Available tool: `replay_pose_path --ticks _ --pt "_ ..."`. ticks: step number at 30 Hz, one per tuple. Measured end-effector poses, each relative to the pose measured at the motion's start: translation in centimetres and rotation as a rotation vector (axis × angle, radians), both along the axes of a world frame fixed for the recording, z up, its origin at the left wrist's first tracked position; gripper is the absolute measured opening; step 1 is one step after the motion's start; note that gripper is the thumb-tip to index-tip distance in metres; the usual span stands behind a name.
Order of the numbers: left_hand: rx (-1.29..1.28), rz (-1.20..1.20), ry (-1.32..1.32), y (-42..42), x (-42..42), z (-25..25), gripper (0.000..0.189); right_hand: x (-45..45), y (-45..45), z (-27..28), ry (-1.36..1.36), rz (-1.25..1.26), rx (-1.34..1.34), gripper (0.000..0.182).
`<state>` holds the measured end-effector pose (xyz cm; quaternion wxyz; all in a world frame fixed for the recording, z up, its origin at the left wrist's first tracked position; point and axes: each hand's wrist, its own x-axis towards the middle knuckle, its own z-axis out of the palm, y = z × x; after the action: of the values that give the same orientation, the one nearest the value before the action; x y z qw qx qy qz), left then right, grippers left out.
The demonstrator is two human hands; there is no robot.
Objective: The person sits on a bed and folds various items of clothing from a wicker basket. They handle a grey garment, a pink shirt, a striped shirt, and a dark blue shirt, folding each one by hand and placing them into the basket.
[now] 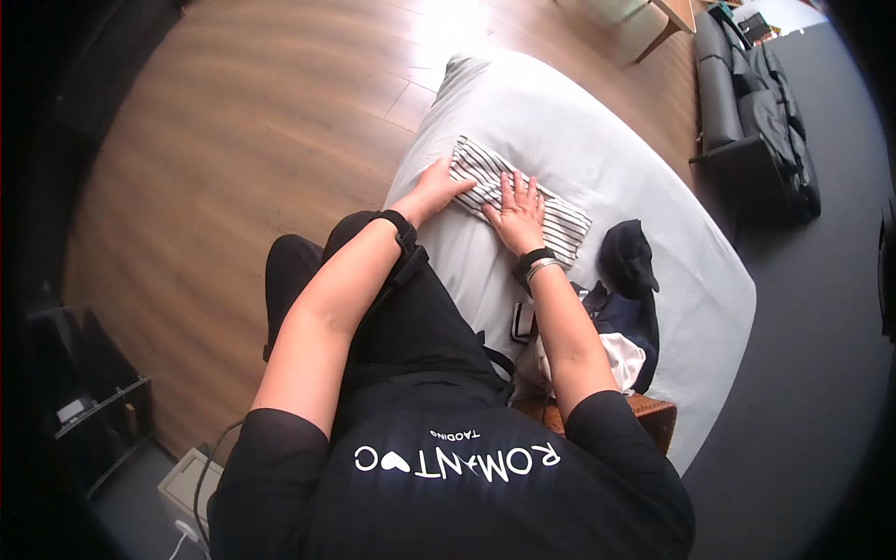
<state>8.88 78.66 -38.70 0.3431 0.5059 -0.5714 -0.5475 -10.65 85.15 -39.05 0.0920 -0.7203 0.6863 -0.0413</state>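
A folded piece of striped cloth [567, 222], white with dark stripes, lies on the light grey bed sheet [560, 115] in front of me. At its left end, my left hand [439, 187] grips the edge, its thumb on top and the fingertips partly hidden. My right hand [519, 213] presses flat on the middle of the cloth with the fingers spread, holding nothing. Both wrists wear black bands; a silvery bracelet is on the right one.
To the right is a heap of dark and pale clothing [626, 329], with a black cloth item [628, 255] above it. A brown woven-edged basket or box [651, 416] stands by my right elbow. A black sofa [759, 119] is far right; a beige cabinet [183, 483] is low left.
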Motion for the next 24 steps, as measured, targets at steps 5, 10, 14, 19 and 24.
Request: replay_pose_path --ticks 5,10,14,19,24 --pt "0.180 0.081 0.393 0.4 -0.4 0.4 0.037 0.1 0.1 1.9 -0.175 -0.019 -0.082 0.072" --pt "0.138 0.059 0.636 1.0 2.9 4.9 0.035 3.6 2.9 0.1 -0.119 0.007 -0.079 0.078" --pt "-0.043 0.094 0.403 3.1 3.5 6.1 0.034 6.7 3.7 1.7 -0.262 -0.056 0.020 0.083" --pt "-0.530 0.077 -0.070 5.9 0.2 9.5 0.037 3.6 4.7 5.5 -1.475 -0.216 0.090 0.069" --pt "-0.538 -0.400 -0.186 8.8 -6.2 10.4 0.045 -0.9 7.0 9.2 -2.243 -0.375 0.229 0.052"
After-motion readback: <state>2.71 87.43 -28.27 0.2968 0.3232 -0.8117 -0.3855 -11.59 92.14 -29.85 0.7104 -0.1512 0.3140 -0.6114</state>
